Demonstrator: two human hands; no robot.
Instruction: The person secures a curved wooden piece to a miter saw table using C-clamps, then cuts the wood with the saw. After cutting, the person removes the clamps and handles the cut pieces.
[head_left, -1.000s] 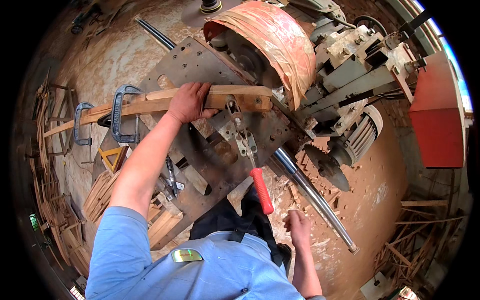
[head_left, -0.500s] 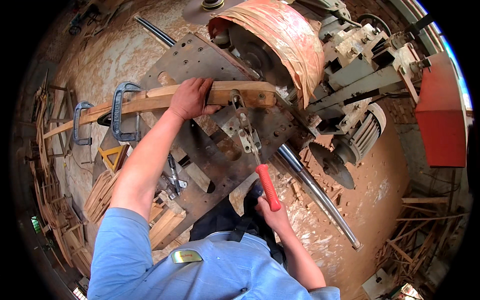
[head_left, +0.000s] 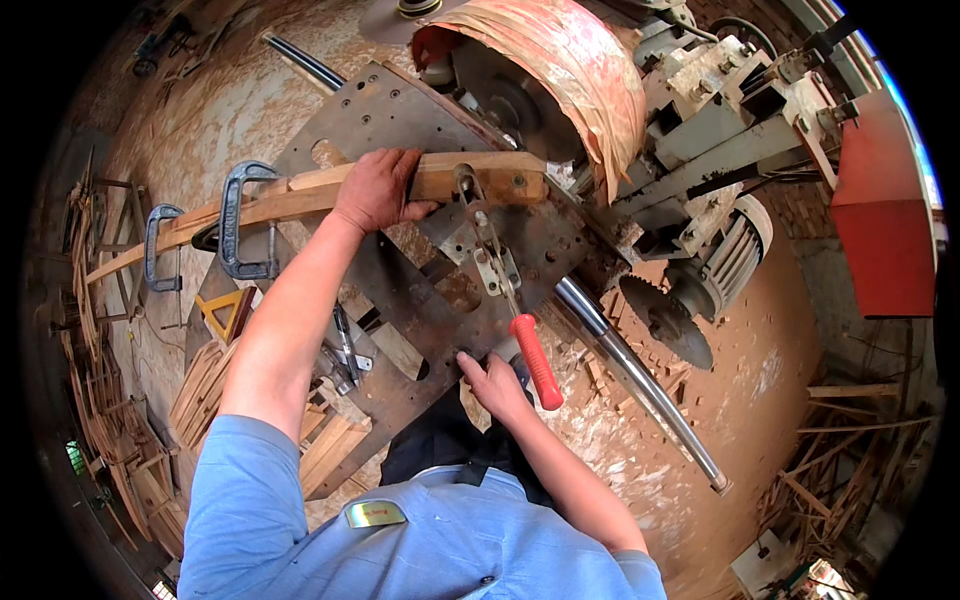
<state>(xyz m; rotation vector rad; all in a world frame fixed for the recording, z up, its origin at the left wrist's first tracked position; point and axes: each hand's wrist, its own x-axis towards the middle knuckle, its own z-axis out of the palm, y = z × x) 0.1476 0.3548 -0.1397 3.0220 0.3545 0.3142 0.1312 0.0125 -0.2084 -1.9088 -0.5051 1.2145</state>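
Note:
My left hand is closed on a long, slightly curved wooden piece lying across the holed steel plate. Two blue-grey C-clamps grip the piece toward the left. At its right end, a toggle clamp with a red handle bears on it. Below that handle's left, my right hand is at the plate's near edge, thumb on top and other fingers curled, partly hidden.
A peach-coloured, torn guard covers a dark saw disc. A toothed blade with a motor sits right. Steel shafts extend diagonally. A red housing, a yellow triangle, stacked strips and wood scraps surround it.
The plate, clamps and wooden piece have shifted slightly upward in view with my left hand. My right hand has moved up and left, past the red handle, to the plate's edge.

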